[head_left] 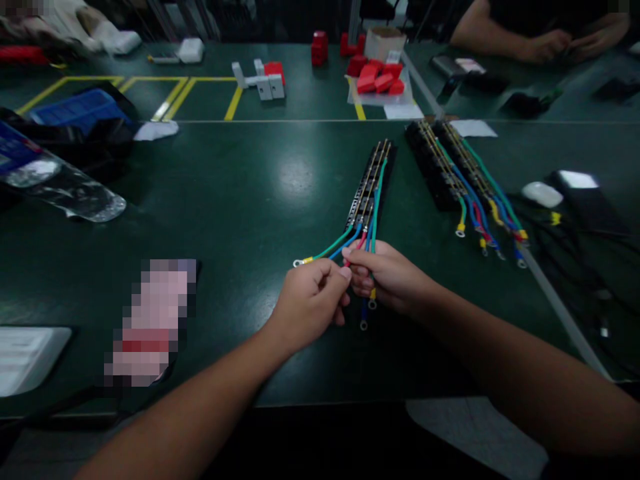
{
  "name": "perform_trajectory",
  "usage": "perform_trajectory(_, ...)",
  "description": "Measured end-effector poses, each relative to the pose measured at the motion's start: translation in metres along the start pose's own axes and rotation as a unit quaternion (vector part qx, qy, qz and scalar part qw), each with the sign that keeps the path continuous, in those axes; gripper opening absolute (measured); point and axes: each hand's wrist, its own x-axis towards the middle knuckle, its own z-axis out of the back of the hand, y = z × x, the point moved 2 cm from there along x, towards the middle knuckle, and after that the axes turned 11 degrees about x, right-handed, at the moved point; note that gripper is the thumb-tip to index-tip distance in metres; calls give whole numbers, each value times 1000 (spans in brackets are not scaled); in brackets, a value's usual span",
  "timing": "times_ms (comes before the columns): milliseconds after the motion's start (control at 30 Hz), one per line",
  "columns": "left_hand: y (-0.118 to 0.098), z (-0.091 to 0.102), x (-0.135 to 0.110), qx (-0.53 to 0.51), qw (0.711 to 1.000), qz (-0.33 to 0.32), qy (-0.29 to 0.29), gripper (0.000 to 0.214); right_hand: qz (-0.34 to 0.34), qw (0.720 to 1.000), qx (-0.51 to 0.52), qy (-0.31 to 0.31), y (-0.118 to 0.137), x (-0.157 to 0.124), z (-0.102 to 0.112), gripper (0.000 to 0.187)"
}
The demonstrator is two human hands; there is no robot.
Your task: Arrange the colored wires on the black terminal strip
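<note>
A clear bottle (83,190) lies on its side at the left of the frame, with a blue tray (77,110) above it. Yellow lines (150,79) run along the upper left. At the upper right, red blocks (380,79) sit in a pile by a brown box (385,44). A small, round white thing (543,194) and black cords (583,257) lie at the right.

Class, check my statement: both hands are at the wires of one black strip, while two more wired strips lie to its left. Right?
Not quite. The head view shows the two other wired strips to its right, not left. Both the left hand and right hand are at the wires of one black strip.
</note>
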Motion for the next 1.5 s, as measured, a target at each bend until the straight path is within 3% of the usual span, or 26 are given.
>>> perform_trajectory(167,1,-3,4,-264,959,76,67,28,-5,1000,-4,23,1,0,2,35)
perform_trajectory(300,1,-4,5,-425,886,137,125,29,3,999,1,44,2,-1,2,35)
perform_trajectory(400,1,-3,4,-490,842,164,155,29,7,999,8,43,2,-1,1,33)
perform_trajectory(500,2,-3,4,-516,823,166,170,25,6,999,5,42,2,-2,0,31)
perform_trajectory(967,8,-6,5,-536,802,185,189,25,-20,999,-3,43,-1,-3,1,32)
perform_trajectory(1233,3,-5,4,-506,826,187,161,24,-11,999,-7,45,1,-3,0,32)
perform_trajectory(1500,6,-7,5,-509,822,182,178,22,-14,999,-2,40,0,-2,0,32)
